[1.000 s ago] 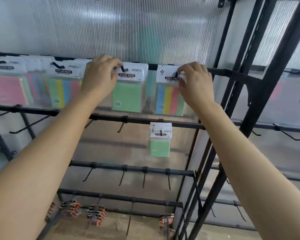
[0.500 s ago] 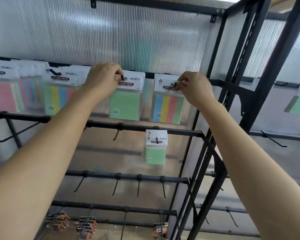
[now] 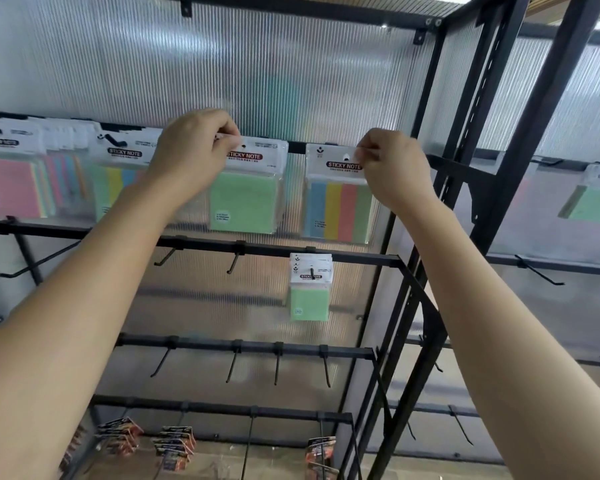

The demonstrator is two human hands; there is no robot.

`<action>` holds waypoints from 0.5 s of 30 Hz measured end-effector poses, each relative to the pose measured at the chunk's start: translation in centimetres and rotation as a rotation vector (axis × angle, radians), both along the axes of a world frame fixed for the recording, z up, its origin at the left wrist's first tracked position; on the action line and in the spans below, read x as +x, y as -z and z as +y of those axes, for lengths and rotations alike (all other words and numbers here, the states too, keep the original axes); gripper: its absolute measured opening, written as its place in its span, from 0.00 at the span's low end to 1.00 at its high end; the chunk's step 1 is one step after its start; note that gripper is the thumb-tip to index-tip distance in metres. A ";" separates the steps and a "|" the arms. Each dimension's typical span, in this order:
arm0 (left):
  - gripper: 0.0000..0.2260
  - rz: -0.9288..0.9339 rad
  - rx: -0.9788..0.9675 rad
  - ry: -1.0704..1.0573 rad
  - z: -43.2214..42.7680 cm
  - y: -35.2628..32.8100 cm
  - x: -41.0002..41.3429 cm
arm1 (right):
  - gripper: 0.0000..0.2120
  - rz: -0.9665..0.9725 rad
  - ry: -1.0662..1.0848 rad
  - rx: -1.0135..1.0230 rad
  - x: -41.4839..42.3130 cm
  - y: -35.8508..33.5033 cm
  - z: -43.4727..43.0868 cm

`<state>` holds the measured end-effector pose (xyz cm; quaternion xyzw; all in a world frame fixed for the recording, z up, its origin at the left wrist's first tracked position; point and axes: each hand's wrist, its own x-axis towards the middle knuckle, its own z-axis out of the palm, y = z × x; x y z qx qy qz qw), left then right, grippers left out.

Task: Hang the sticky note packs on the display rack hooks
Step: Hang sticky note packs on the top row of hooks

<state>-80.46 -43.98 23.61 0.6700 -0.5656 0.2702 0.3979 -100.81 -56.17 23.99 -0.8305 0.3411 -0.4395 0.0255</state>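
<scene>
My left hand (image 3: 193, 152) pinches the white header card of a green sticky note pack (image 3: 245, 199) at the top bar of the black rack (image 3: 297, 147). My right hand (image 3: 394, 166) pinches the header of a striped blue, yellow, red and green pack (image 3: 338, 209) just to the right. Each header shows a small hang hole, and no hook tip shows in front of either one. Both packs hang flat against the ribbed back panel.
More packs hang to the left on the top bar (image 3: 122, 174) (image 3: 9, 181). A small green pack (image 3: 309, 289) hangs on a second-row hook. Bare hooks (image 3: 234, 263) stick out of the lower bars. Orange-black packets (image 3: 174, 448) hang near the bottom. A black upright (image 3: 492, 188) stands right.
The hook tips seen in front of both headers earlier no longer show. Both hands have shifted slightly on the headers, and the view has tilted upward.
</scene>
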 end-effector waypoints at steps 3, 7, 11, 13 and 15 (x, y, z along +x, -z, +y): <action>0.07 -0.002 -0.022 0.026 0.4 -0.5 -0.6 | 0.07 -0.031 -0.011 -0.023 -0.2 -0.5 0.7; 0.06 -0.008 -0.008 0.075 0.4 -0.2 -1.6 | 0.07 -0.024 0.009 -0.035 -1.0 0.0 1.4; 0.05 0.015 0.074 0.130 -0.5 1.7 -3.5 | 0.08 0.012 0.054 -0.018 -2.8 1.6 1.9; 0.05 0.026 0.111 0.148 -1.2 3.0 -4.7 | 0.07 0.026 0.079 -0.008 -4.1 2.7 1.9; 0.04 0.040 0.142 0.189 -2.1 4.4 -5.9 | 0.07 0.036 0.121 0.006 -5.6 4.2 1.9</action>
